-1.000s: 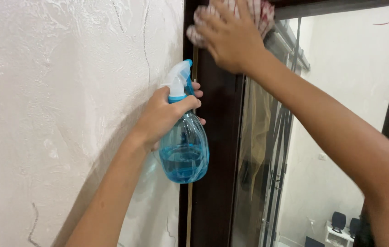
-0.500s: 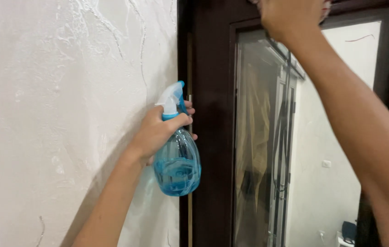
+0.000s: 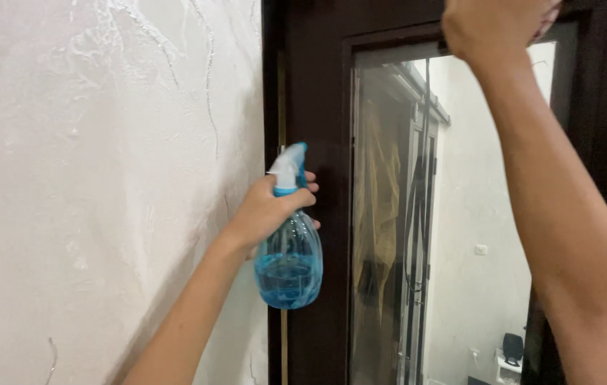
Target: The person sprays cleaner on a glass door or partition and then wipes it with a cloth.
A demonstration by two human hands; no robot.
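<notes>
Fingers of left hand [image 3: 268, 210] wrapped around neck of blue spray bottle [image 3: 289, 249], mid-frame, beside dark door frame [image 3: 318, 93]. Right hand [image 3: 492, 25], closed on barely visible cloth [image 3: 549, 21], shifted from frame corner rightward to glass pane's [image 3: 460, 214] top edge: wiping progressed.

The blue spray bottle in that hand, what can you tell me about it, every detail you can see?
The spray bottle is clear blue plastic with a rounded, bulbous body, roughly a third full of blue liquid. On top sits a white trigger head with a blue nozzle tip and blue collar. It is held upright in the air, close to the dark brown door frame, beside the white textured wall. The left hand grips its neck, fingers wrapped around below the trigger. Nothing else touches it.
</notes>
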